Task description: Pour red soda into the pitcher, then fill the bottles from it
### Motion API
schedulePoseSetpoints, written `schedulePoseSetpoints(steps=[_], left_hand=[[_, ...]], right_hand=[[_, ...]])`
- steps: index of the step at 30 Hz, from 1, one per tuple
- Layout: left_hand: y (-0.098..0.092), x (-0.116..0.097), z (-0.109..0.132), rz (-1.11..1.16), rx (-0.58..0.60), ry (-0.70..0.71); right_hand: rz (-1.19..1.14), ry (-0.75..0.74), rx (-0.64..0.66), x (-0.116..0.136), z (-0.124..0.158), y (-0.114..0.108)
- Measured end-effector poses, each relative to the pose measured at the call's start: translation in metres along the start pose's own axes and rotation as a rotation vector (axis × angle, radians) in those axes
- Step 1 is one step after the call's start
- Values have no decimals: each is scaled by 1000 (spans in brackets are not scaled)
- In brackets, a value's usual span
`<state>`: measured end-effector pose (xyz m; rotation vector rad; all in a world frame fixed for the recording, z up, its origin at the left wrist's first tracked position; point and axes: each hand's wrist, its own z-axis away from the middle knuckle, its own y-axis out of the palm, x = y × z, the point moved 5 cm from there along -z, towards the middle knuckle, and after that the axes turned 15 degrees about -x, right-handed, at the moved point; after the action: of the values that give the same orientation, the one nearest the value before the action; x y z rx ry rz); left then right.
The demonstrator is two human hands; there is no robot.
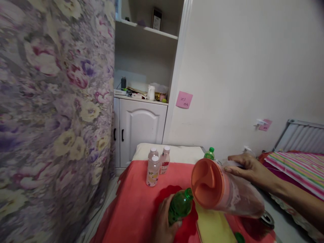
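While reaching up from the bottom edge, wraps the left hand round the lower body of a green bottle, fingers curled across its front, grip closed on it. Holds that bottle tilted, green top pointing up and to the right, just above the red cloth covering the counter. Stretches the right arm in from the right edge, forearm close to level, wrist dropped a little. Lays the right hand over the upper side of a clear jug, fingers spread along its wall, grip holding it. Tips the jug onto its side, orange lid turned toward the camera and just beside the bottle's top; cannot tell whether touching.

Farther back on the cloth, three pink bottles with white caps, standing close together; pale labels with a yellowish picture on the nearest and a red mark on another, wording too small to read. Behind the lid, a second green bottle. On the wall, a pink note with handwritten figures, the top line apparently "29.3", the lower line unclear.
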<state>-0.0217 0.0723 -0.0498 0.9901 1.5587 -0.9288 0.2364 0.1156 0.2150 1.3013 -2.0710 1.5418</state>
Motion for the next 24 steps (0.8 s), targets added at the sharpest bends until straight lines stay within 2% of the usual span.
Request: schedulePoseSetpoints(steps=[8,14,24], left_hand=[[0,2,-4,-29,11,36],[0,4,-3,-53,15,44],[0,-3,1,-18,9,-12]], right_hand=[[52,-3,63,-4,-2,3],[46,-8,42,-2,-2,3],[29,-6,62,-9,-1,3]])
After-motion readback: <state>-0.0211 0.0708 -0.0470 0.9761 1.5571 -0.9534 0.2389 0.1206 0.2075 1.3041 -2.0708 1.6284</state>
